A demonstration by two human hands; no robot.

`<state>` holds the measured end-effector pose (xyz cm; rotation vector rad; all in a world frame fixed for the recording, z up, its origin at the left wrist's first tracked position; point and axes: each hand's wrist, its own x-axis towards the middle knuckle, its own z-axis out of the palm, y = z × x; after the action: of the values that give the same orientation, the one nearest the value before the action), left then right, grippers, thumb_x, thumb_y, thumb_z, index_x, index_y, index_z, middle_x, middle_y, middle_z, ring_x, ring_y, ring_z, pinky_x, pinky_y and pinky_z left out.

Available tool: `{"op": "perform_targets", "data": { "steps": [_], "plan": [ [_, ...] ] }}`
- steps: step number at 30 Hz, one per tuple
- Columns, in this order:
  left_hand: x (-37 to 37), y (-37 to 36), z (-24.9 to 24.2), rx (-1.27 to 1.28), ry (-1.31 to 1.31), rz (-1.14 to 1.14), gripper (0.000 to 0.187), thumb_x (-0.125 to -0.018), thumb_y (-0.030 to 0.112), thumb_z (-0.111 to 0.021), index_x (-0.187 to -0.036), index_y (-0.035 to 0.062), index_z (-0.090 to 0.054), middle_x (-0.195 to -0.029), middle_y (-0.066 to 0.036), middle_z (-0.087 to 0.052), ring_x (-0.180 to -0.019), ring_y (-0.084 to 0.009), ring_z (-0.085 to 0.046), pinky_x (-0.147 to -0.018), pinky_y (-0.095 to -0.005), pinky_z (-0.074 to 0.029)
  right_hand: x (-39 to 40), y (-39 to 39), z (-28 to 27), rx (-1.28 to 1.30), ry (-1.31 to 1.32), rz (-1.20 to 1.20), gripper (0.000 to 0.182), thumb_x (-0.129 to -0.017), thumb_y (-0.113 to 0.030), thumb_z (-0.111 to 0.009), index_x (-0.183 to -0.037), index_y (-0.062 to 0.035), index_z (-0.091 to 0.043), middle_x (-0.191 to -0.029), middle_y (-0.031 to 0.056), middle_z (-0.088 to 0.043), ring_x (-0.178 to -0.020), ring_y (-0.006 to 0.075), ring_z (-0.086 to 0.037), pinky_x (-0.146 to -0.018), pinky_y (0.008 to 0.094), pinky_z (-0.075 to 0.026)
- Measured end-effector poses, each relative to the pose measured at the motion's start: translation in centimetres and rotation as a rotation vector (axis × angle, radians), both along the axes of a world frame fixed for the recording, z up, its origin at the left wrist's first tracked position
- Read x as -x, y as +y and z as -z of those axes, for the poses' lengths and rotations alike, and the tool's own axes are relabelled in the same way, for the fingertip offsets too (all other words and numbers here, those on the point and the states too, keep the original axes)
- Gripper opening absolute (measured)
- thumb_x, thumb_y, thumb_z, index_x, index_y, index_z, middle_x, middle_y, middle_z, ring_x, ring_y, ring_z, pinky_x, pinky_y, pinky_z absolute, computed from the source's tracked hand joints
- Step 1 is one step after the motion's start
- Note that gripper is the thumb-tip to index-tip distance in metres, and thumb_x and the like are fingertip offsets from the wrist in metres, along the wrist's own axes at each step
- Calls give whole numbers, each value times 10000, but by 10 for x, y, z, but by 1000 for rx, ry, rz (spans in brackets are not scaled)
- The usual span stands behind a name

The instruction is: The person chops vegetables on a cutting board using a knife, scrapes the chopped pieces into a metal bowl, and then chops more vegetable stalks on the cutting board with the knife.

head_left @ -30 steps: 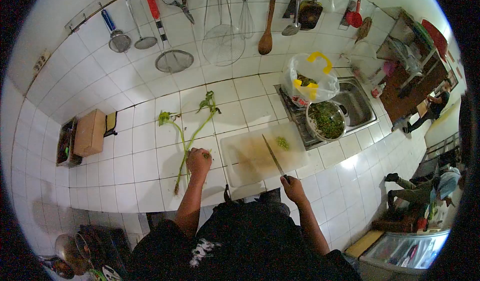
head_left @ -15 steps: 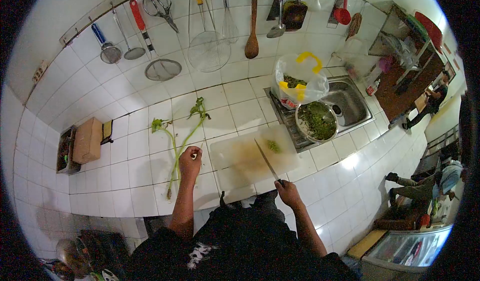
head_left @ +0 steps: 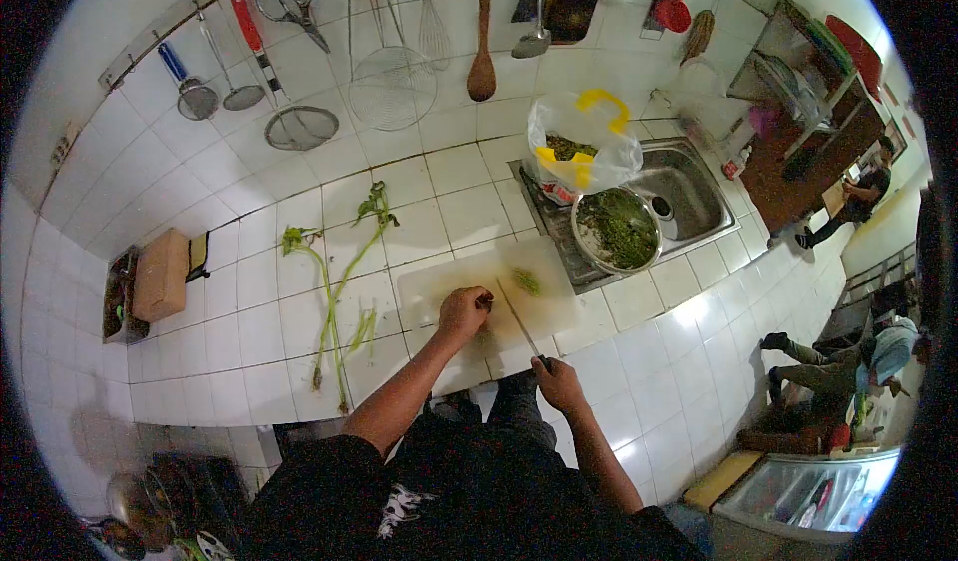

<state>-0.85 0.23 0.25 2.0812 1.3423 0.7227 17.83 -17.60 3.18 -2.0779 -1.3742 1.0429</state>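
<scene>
My right hand (head_left: 561, 384) grips the black handle of a knife (head_left: 518, 323), whose blade points away from me over the pale cutting board (head_left: 424, 286). My left hand (head_left: 463, 313) is over the board, left of the blade, with its fingers curled in; what they hold, if anything, is hidden. Right of the knife tip lies a small heap of cut green stems (head_left: 526, 281). On the tiled counter left of the board lie long leafy green stalks (head_left: 329, 306), with short green pieces (head_left: 365, 329) beside them.
A bowl of chopped greens (head_left: 621, 232) and a plastic bag (head_left: 584, 147) stand beside the sink (head_left: 694, 197). Strainers (head_left: 302, 128) and other utensils hang along the wall. A brown box (head_left: 160, 275) is at far left. Two other people are at the right.
My left hand has moved right, from beside the stalks onto the cutting board. Short green pieces on the counter now show. The knife stays in my right hand; the view has shifted slightly.
</scene>
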Motion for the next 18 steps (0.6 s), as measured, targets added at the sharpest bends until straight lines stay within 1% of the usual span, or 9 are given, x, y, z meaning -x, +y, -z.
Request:
{"op": "perform_targets", "data": {
  "steps": [1,3,7,10,12,13,15,16,18],
  "plan": [
    [-1,-1,6,3,-2,6,199,-746,182,-713,-927,100,-703,-897,-116,-690,-831,-319,-646,-753,-425,-521,-1,-2,0,3,-2,6,508,-960,-425,-499,-851,62,-595,-779,258,-626,-756,372,-614,-706,443,-463],
    [-2,-6,11,-36,60,-40,206,-736,145,-689,-937,100,-700,-908,-111,-677,-875,-311,-635,-788,-422,-514,-2,-5,-3,-96,33,11,532,-961,-446,-479,-861,61,-605,-802,280,-628,-790,437,-608,-716,466,-464],
    [0,-9,10,-44,59,-8,226,-725,135,-681,-948,96,-696,-915,-110,-666,-913,-305,-624,-818,-420,-506,-8,-6,-5,-71,31,-10,532,-960,-449,-482,-861,57,-610,-791,281,-624,-781,438,-612,-712,468,-468],
    [3,-10,10,-124,46,2,211,-727,141,-684,-931,88,-701,-907,-110,-670,-921,-303,-625,-822,-409,-508,-9,-3,3,-30,-47,-25,530,-959,-452,-483,-851,50,-615,-773,281,-624,-759,442,-614,-691,478,-465],
    [3,-11,7,-46,0,-14,209,-720,159,-698,-916,87,-712,-901,-109,-674,-932,-298,-628,-824,-405,-510,-10,-2,1,2,-49,-40,529,-957,-454,-484,-845,45,-618,-763,280,-625,-759,449,-618,-688,489,-467],
    [5,-9,4,-48,0,-12,209,-720,159,-698,-916,87,-712,-901,-109,-674,-932,-298,-628,-824,-405,-510,-11,-1,-1,0,-49,-38,529,-957,-454,-484,-845,45,-618,-763,280,-625,-759,449,-618,-688,489,-467],
    [11,-6,-1,95,-105,-79,215,-709,154,-698,-914,92,-720,-900,-104,-678,-942,-289,-630,-820,-406,-514,-12,-1,-1,21,-39,-29,530,-952,-459,-490,-840,42,-622,-758,281,-625,-759,451,-621,-685,497,-468],
    [14,-6,-4,96,-103,-76,215,-709,154,-698,-914,92,-720,-900,-104,-678,-942,-289,-630,-820,-406,-514,-12,-2,0,22,-38,-27,530,-952,-459,-490,-840,42,-622,-758,281,-625,-759,451,-621,-685,497,-468],
    [20,-5,-8,80,34,-63,215,-714,172,-716,-914,95,-723,-884,-100,-675,-903,-282,-645,-800,-406,-520,-12,-1,2,-24,-81,-24,533,-948,-464,-497,-836,43,-621,-749,276,-626,-747,437,-625,-686,492,-470]
  ]
}}
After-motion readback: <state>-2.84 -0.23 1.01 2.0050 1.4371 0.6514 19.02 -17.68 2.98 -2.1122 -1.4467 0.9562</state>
